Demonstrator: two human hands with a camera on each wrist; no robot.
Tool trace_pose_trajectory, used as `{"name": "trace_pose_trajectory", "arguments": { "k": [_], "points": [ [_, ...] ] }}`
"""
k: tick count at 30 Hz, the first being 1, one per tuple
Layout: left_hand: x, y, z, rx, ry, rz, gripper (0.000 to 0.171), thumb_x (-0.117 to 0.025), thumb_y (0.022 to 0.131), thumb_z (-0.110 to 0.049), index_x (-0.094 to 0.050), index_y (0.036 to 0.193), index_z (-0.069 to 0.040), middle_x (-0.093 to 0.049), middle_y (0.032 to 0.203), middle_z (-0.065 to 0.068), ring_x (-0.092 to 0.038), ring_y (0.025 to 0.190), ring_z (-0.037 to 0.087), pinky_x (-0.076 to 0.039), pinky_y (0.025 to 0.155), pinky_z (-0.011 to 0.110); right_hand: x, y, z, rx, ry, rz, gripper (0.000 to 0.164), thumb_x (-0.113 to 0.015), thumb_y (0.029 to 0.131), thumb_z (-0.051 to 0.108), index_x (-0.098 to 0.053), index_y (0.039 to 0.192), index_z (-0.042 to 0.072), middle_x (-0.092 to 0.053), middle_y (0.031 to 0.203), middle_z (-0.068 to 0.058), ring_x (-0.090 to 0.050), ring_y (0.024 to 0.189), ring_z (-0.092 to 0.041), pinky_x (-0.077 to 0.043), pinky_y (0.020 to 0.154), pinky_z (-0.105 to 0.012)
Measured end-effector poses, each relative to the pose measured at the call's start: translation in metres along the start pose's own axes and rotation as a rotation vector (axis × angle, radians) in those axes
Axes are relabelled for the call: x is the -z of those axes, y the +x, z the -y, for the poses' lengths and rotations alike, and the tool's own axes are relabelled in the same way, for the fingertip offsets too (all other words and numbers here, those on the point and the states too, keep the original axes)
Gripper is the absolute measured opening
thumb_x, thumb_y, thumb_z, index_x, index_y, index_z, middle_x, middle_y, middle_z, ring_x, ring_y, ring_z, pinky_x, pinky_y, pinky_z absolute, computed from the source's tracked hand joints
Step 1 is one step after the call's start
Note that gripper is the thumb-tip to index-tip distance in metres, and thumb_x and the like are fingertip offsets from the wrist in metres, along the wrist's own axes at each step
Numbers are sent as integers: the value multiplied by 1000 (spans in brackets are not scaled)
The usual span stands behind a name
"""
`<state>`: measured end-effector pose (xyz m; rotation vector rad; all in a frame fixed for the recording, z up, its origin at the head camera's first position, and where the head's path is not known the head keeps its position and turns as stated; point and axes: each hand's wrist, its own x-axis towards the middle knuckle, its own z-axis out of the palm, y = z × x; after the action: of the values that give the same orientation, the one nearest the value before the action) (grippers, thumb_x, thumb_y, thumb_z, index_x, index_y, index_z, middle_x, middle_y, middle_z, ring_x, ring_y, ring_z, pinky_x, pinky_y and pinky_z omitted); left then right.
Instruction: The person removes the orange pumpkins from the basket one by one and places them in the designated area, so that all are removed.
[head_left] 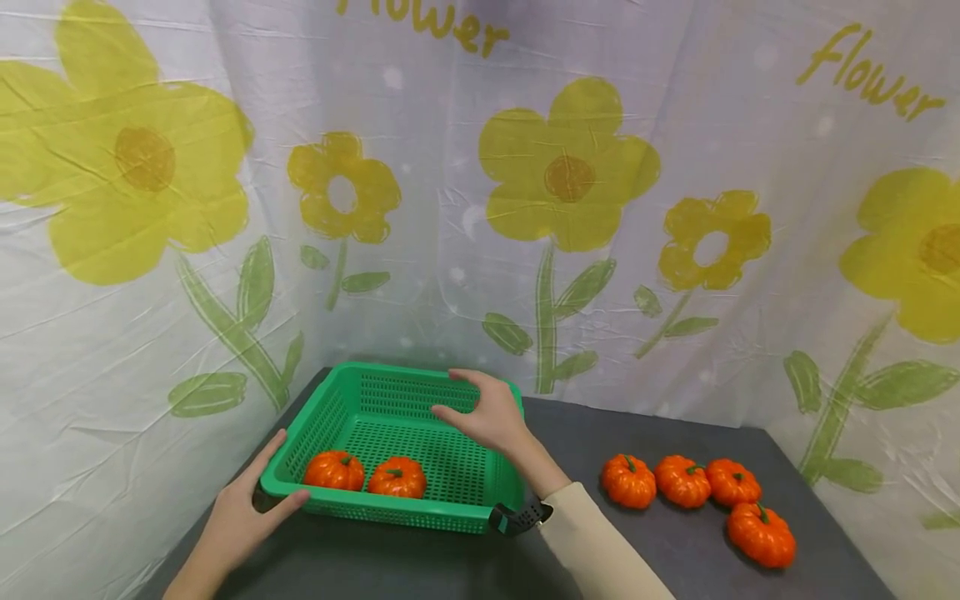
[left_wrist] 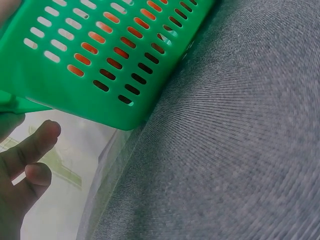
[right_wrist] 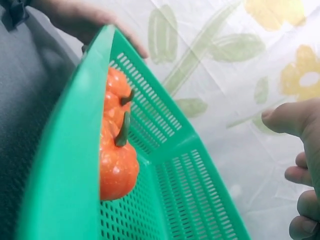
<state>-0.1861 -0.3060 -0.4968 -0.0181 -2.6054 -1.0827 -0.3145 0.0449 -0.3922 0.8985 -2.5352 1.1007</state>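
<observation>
A green plastic basket (head_left: 465, 515) with slotted walls stands on the dark table. Inside, along its front wall, lie two small orange pumpkins, one on the left (head_left: 334, 472) and one beside it (head_left: 398, 478). My left hand (head_left: 242, 508) is at the basket's front left corner, thumb by the front rim and fingers extended along the left side. Over the right part of the basket hovers my right hand (head_left: 487, 414), thumb and fingers spread with nothing between them. In the right wrist view, the right hand (right_wrist: 302, 150) is apart from the basket rim.
Several more orange pumpkins (head_left: 683, 482) sit on the grey-black tabletop (head_left: 570, 450) to the right of the basket. A white curtain (head_left: 435, 317) printed with yellow flowers surrounds the table at the back and sides. A black strap (head_left: 519, 516) is around my right wrist.
</observation>
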Motion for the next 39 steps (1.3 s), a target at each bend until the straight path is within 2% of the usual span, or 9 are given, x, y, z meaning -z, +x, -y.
{"name": "trace_pose_trajectory", "arguments": {
  "k": [3,9,12,16,25,29,32,36,39],
  "points": [
    [-1,0,2,0,-1,3,93,-76,98,-43,-23,172,-22,-36,167,27,-42,142,60,-42,100,81,-2,5,-1,7,-8,18,63,-80,96,41,-63,148,10,-67,145,-7,-63,62,-20,-57,70,-36],
    [-1,0,3,-3,-7,-3,93,-76,98,-43,-22,172,-25,-36,167,27,-43,142,59,-42,100,81,-10,12,-4,7,8,55,62,-79,96,40,-63,148,10,-66,146,-8,-72,108,-28,-61,90,-46],
    [-1,0,1,-2,-11,-4,93,-75,98,-44,-21,172,-26,-36,167,27,-42,142,59,-41,100,81,-14,17,-5,9,22,77,61,-80,96,39,-64,147,10,-66,146,-8,-69,70,-21,-60,75,-38],
    [0,-1,0,0,-13,-7,93,-75,98,-44,-21,172,-26,-36,167,27,-42,143,59,-41,100,82,-20,24,-7,-1,38,100,61,-80,95,39,-63,148,13,-65,147,-7,-37,42,-9,-44,54,-26],
    [0,-1,0,-3,-16,-11,93,-76,98,-44,-22,172,-25,-36,167,25,-42,143,59,-42,100,81,-33,35,-4,-1,35,172,62,-81,95,38,-63,149,14,-63,149,-8,-42,48,-10,-54,74,-36],
    [0,-1,0,-3,-15,-13,93,-76,98,-43,-23,172,-24,-36,168,25,-43,143,58,-42,100,81,-40,37,-6,11,18,238,65,-82,93,39,-62,150,13,-65,148,-7,-69,84,-21,-58,85,-39],
    [0,-2,0,-8,-14,-12,93,-76,98,-42,-23,172,-24,-36,168,23,-42,144,57,-42,100,81,-43,37,-8,13,26,302,66,-83,93,40,-62,150,14,-65,147,-4,-63,131,-24,-56,104,-44],
    [0,-1,0,-17,-13,-13,93,-77,97,-41,-23,172,-25,-35,169,21,-42,144,57,-42,100,81,-46,37,-12,6,56,387,65,-84,91,40,-64,149,18,-64,148,0,-57,140,-23,-54,109,-42],
    [0,-1,0,-22,-11,-16,93,-78,97,-41,-24,171,-26,-35,170,20,-42,144,57,-42,100,81,-47,37,-15,13,103,453,65,-86,90,35,-64,149,16,-64,149,-1,-71,115,-26,-59,94,-37]
  ]
}}
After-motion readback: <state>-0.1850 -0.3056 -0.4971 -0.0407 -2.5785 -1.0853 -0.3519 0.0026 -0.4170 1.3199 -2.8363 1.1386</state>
